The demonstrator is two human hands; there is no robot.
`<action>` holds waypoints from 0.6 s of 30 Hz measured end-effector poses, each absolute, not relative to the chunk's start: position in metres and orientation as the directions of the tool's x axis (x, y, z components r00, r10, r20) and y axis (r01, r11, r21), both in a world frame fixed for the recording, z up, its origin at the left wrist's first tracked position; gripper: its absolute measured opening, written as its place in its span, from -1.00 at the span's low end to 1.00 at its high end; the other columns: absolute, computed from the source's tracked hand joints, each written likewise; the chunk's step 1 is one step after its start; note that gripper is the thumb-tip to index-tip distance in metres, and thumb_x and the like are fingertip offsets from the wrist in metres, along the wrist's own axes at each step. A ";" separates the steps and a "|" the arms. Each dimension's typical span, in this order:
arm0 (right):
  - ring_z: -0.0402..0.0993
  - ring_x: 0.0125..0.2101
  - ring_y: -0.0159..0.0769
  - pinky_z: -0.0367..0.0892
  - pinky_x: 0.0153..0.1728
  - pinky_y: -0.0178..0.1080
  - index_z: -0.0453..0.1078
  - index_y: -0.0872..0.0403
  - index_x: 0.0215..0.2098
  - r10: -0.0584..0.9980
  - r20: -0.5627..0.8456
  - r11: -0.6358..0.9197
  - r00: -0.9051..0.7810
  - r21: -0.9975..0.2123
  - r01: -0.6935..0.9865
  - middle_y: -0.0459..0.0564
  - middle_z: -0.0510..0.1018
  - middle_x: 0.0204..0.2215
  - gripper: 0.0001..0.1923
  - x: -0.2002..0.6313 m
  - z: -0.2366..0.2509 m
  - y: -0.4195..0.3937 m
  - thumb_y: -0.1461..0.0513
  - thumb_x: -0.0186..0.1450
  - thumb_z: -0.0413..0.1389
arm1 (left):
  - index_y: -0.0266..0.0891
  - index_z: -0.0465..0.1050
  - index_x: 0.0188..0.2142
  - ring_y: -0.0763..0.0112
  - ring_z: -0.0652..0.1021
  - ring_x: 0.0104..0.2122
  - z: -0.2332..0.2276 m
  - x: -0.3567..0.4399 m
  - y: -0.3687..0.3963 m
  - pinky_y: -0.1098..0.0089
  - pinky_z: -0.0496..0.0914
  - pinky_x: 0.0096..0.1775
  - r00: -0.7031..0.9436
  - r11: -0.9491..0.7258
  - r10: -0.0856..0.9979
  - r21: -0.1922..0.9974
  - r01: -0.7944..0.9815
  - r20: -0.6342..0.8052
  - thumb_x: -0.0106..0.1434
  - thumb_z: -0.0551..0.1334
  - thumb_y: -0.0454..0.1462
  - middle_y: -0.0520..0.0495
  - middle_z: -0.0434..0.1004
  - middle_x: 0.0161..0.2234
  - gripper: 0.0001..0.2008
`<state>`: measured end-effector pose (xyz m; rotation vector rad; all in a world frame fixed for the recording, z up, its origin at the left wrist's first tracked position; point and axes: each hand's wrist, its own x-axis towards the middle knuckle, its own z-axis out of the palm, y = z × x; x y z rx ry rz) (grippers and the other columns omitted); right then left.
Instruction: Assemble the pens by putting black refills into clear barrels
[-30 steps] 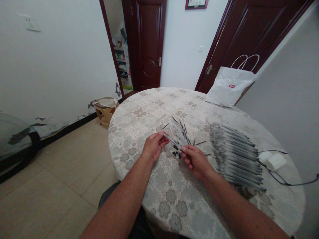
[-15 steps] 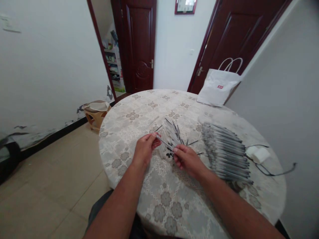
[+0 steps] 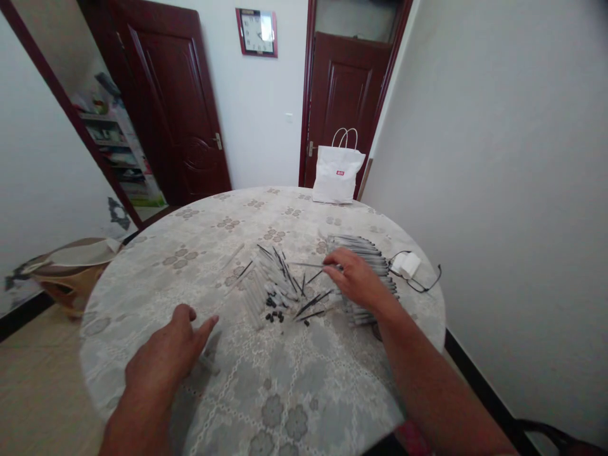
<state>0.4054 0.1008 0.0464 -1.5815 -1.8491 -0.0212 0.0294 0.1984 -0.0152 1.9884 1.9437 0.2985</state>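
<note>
My right hand (image 3: pixel 354 275) is closed on the end of a slim grey pen (image 3: pixel 306 264), which points left above the table. Under and behind that hand lies a row of similar grey pens (image 3: pixel 363 246), partly covered by it. My left hand (image 3: pixel 164 351) is over the front left of the table, thumb and forefinger apart, with nothing visible between them. Between the hands lie a pile of clear pen barrels (image 3: pixel 266 275), several thin black refills (image 3: pixel 313 304) and small black pen caps or plugs (image 3: pixel 274 315).
A patterned cloth covers the round table (image 3: pixel 266 386). At its far edge stands a white paper bag (image 3: pixel 338 177). Eyeglasses (image 3: pixel 430 285) and a small white block (image 3: pixel 405 264) lie at the right. A stool (image 3: pixel 71 278) stands on the floor at left.
Both hands were together on one pen over the pile. The right hand has carried it right to the pen row; the left has let go and moved left. The view has turned right.
</note>
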 end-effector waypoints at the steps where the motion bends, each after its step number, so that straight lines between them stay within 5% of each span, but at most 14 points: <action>1: 0.45 -0.17 -0.21 0.28 -0.05 -0.19 0.49 0.07 -0.20 0.852 0.523 0.206 0.011 -0.355 0.912 0.04 0.55 -0.24 -0.90 0.424 0.050 0.099 0.23 0.38 0.13 | -0.18 0.36 -0.11 -0.20 0.61 -0.26 -0.018 0.030 0.199 0.05 0.38 -0.26 0.045 -0.002 0.991 0.320 0.947 -0.126 0.23 0.09 0.23 -0.34 0.61 -0.29 -0.44; 9: 0.45 -0.15 -0.13 0.28 0.00 -0.14 0.53 0.09 -0.19 0.862 0.494 -0.034 0.113 -0.166 0.986 0.09 0.56 -0.25 -0.85 0.532 0.029 0.100 0.23 0.37 0.12 | -0.17 0.28 -0.09 0.02 0.58 -0.14 -0.031 0.046 0.200 0.20 0.36 -0.20 0.241 -0.198 0.960 0.263 0.944 -0.140 0.29 0.08 -0.22 -0.26 0.54 -0.14 -0.79; 18: 0.41 -0.05 -0.10 0.25 0.03 -0.13 0.54 0.07 -0.13 0.866 0.448 -0.213 0.221 -0.068 0.975 0.12 0.56 -0.16 -0.81 0.555 0.005 0.112 0.28 0.35 0.10 | -0.23 0.32 0.13 0.02 0.58 -0.16 -0.032 0.055 0.200 0.21 0.39 -0.21 0.185 -0.172 0.982 0.231 0.958 -0.039 0.26 0.05 -0.32 -0.33 0.45 -0.05 -0.57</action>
